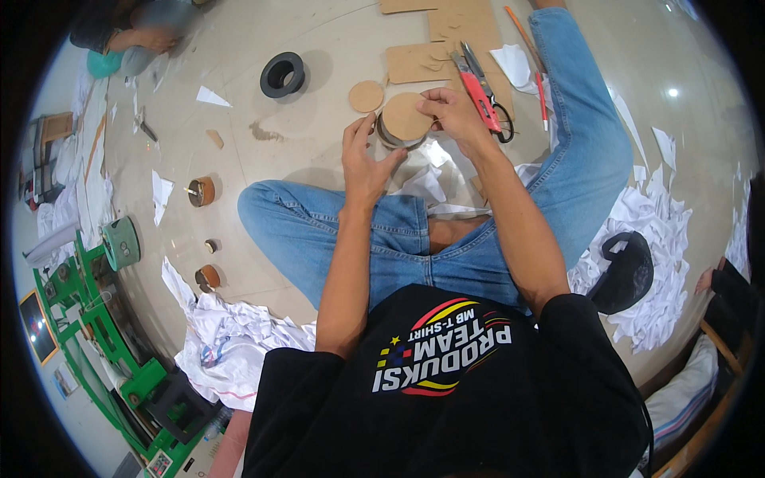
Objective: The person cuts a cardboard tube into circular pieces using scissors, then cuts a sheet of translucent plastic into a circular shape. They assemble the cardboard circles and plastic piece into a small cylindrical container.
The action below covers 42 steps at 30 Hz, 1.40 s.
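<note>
My left hand (pixel 367 162) curls its fingers and thumb round the side of a low round object (pixel 390 142), mostly covered from above. It may be a tape roll or a tin; I cannot tell which. A brown cardboard disc (pixel 407 117) lies over its top, and my right hand (pixel 456 116) pinches the disc's right edge. Just to the upper left, a smaller cardboard disc (pixel 366 96) rests on the floor. Beyond my right hand are a red cutter knife (pixel 480 97) and scissors with black handles (pixel 502 119), both lying on cardboard (pixel 414 64).
A black flanged ring (pixel 283 75) sits at the upper left. White cloth scraps (pixel 645 271) pile up on the right, with a black mesh item (pixel 627 275) on them. Green machinery (pixel 88 319) stands at left. Another person's hand (pixel 157 40) shows at the far left.
</note>
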Each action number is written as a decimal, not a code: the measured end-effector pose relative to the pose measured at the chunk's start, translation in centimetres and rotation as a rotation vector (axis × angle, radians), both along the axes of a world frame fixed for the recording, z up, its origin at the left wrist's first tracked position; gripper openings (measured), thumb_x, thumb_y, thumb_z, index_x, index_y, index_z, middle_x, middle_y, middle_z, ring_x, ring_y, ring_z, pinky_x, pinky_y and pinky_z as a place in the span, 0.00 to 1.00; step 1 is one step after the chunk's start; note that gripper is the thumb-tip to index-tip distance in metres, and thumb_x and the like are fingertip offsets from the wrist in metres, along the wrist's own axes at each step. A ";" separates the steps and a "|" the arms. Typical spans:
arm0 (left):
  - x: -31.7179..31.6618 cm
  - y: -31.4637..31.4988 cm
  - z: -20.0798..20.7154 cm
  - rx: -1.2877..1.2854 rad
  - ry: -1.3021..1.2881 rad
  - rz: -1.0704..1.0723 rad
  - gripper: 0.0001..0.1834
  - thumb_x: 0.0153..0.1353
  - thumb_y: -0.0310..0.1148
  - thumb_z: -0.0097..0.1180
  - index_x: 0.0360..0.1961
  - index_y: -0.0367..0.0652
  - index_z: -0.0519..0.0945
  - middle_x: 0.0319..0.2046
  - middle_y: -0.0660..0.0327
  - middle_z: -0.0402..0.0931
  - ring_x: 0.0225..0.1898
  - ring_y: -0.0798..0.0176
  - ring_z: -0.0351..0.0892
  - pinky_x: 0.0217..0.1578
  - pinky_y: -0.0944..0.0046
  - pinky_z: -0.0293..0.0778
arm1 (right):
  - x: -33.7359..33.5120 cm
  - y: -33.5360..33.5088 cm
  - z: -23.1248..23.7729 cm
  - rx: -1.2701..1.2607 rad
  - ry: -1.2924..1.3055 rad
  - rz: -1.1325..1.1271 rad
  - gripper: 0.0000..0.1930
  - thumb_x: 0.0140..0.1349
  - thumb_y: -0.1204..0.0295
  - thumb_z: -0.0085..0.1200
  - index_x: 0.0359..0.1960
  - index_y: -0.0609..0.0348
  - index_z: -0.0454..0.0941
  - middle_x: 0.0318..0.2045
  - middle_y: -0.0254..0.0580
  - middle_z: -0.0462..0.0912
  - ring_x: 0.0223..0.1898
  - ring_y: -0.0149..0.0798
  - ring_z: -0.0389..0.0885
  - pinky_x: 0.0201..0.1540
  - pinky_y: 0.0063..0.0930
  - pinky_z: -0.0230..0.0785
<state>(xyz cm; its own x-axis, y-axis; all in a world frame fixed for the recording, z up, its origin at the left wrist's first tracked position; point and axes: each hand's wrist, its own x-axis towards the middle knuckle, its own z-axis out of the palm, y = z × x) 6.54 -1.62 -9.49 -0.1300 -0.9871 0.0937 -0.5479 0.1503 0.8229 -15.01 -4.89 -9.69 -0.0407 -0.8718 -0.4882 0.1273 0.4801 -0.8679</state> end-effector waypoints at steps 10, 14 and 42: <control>0.1 0.1 -0.5 0.058 -0.032 0.053 0.50 0.41 0.36 0.86 0.69 0.36 0.78 0.60 0.54 0.76 0.57 0.55 0.80 0.53 0.56 0.79 | 0.1 0.0 0.3 -0.050 -0.071 -0.004 0.17 0.70 0.63 0.68 0.53 0.61 0.86 0.41 0.31 0.88 0.39 0.25 0.81 0.43 0.24 0.72; 0.3 0.2 -0.4 0.083 -0.016 0.054 0.49 0.42 0.37 0.86 0.68 0.37 0.78 0.60 0.55 0.77 0.56 0.55 0.81 0.52 0.56 0.80 | 1.1 0.3 1.0 -0.047 -0.030 -0.012 0.16 0.69 0.64 0.68 0.53 0.61 0.87 0.40 0.32 0.88 0.38 0.25 0.81 0.41 0.23 0.72; 0.7 0.1 -1.1 0.027 -0.038 0.053 0.49 0.40 0.39 0.87 0.66 0.39 0.80 0.58 0.54 0.79 0.55 0.54 0.82 0.50 0.54 0.81 | 1.8 0.8 -1.2 -0.401 0.602 0.081 0.21 0.68 0.63 0.67 0.56 0.67 0.87 0.43 0.50 0.85 0.43 0.42 0.85 0.48 0.34 0.79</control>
